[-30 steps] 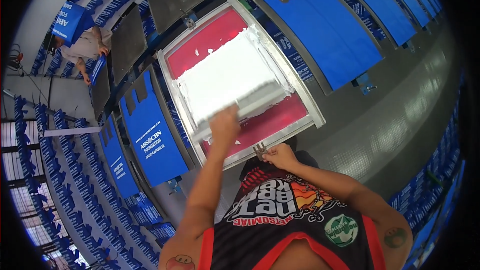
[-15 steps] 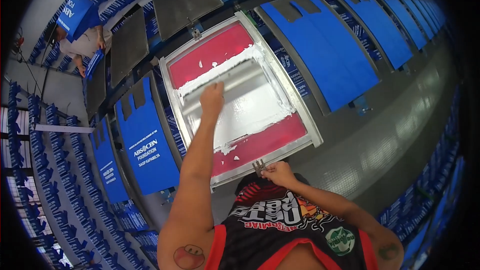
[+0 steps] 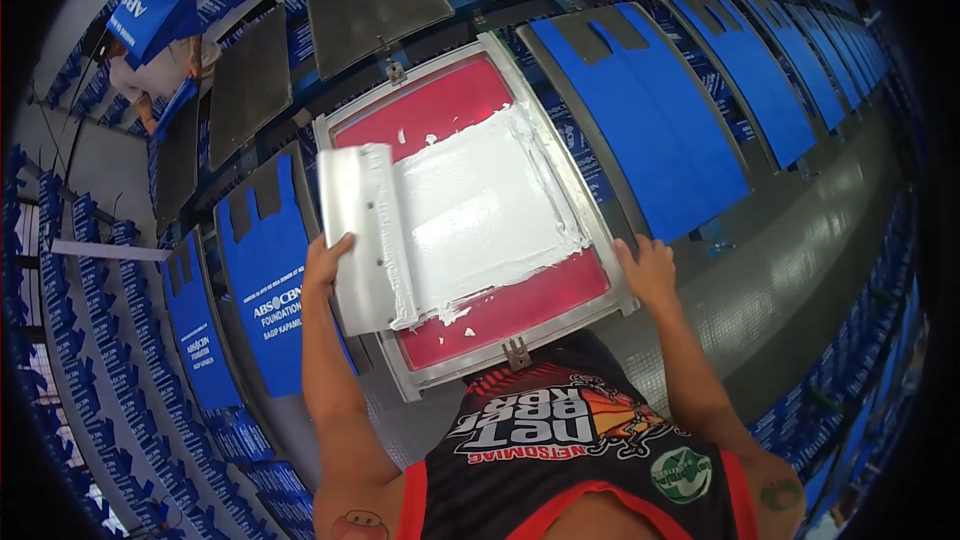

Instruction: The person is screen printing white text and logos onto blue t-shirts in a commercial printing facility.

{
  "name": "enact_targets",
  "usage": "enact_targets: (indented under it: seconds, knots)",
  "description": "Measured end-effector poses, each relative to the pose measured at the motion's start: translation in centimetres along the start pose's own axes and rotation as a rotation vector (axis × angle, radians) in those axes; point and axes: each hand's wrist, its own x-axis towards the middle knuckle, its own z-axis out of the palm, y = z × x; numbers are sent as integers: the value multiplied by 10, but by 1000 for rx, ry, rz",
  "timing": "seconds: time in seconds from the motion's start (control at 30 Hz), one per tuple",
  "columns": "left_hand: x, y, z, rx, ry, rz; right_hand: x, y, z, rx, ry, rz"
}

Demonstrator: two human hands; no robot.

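Both arms reach forward, hands well apart on either side of the torso.
The left hand (image 3: 326, 266) is closed in a grip, thumb on its inner side, with the left forearm (image 3: 332, 375) running almost straight ahead from the elbow. The right hand (image 3: 650, 270) shows its back, thumb parted from lightly bent fingers; the right forearm (image 3: 690, 360) slants inward from an elbow held out to the side.

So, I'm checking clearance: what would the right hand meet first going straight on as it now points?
The right hand would probably meet the near end of the grey board under the blue sheet; depth is unclear, so it may pass just above.
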Motion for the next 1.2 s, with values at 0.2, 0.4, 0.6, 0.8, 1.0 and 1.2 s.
enact_targets:
  seconds: [0.2, 0.4, 0.6, 0.8, 1.0, 1.2]
  knots:
    - [-13, -23, 33, -278, 181, -82, 1, 22, 43, 652, -496, 382]
    - [-56, 34, 91, -224, 75, 129, 21, 87, -17, 767, -499, 380]
    - [-31, 70, 307, -204, -16, 114, 104, 266, -41, 841, -338, 401]
    - [0, 88, 419, -273, -67, 58, 177, 344, -69, 766, -325, 360]
    - [-8, 100, 444, -377, -73, 40, 212, 371, -34, 786, -344, 402]
    - [3, 86, 451, -388, -84, 8, 213, 375, -35, 865, -431, 408]
